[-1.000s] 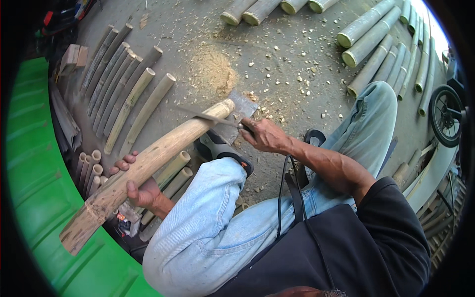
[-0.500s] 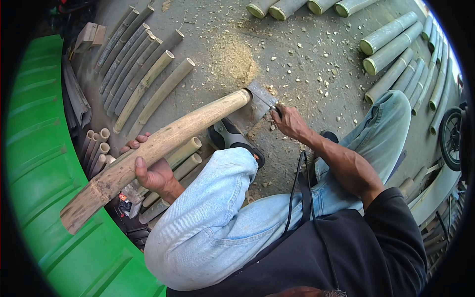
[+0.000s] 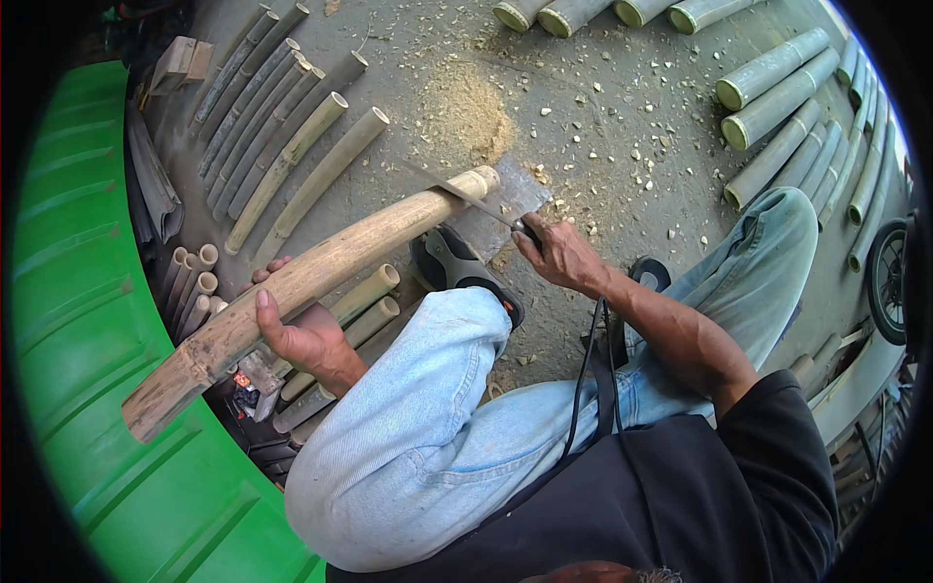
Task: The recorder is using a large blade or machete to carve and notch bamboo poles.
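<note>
A thick, tan bamboo pole (image 3: 340,248) slants from the lower left up to the middle, over my bent leg and shoe. My left hand (image 3: 306,340) is wrapped round it from below, the thumb on the near side and fingertips showing beyond. In my closed right hand (image 3: 559,253) is the dark handle of a knife (image 3: 473,202). Its blade, seen nearly edge-on, crosses the pole close to the far end and seems to touch it. Beneath that end lies a flat grey slab (image 3: 520,192).
Cut bamboo lengths (image 3: 292,136) lie in rows at the left, with more bamboo (image 3: 777,78) at the right. Sawdust (image 3: 471,112) and pale chips cover the floor ahead. A ridged green surface (image 3: 87,291) borders the left; a wheel (image 3: 886,277) stands far right.
The knife has turned from flat-on beside the pole's end to edge-on across the pole, slightly farther back from the tip. The pole's lower left end has risen slightly. My left hand keeps its hold.
</note>
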Motion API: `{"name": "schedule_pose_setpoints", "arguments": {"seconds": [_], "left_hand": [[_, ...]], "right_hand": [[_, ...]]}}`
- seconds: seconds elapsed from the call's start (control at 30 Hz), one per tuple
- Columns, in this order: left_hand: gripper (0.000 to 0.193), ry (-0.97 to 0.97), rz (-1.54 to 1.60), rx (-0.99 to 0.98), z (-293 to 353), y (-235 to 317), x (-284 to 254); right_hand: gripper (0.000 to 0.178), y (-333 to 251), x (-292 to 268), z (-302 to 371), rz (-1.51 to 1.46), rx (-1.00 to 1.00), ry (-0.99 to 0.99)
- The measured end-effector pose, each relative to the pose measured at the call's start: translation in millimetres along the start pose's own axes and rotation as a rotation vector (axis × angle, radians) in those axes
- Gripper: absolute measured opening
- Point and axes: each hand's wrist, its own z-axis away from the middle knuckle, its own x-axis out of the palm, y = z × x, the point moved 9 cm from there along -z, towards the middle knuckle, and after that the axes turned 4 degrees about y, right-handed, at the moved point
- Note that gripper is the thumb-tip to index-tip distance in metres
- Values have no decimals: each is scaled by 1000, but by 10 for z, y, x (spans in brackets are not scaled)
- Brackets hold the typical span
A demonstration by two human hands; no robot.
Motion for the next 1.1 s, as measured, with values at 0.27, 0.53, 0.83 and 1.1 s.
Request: {"name": "schedule_pose_setpoints", "arguments": {"seconds": [0.27,0.53,0.83,1.1], "left_hand": [[37,177,-45,-28,-76,-1,-220],[38,-153,66,58,-115,5,-168],[44,-330,75,85,-36,41,93],[54,-629,136,59,36,101,181]], "right_hand": [[30,41,26,-94,5,47,-43],[30,426,-6,-169,-59,109,-22],[30,528,-15,-150,-107,158,30],[32,97,-25,-80,-151,44,-16]]}}
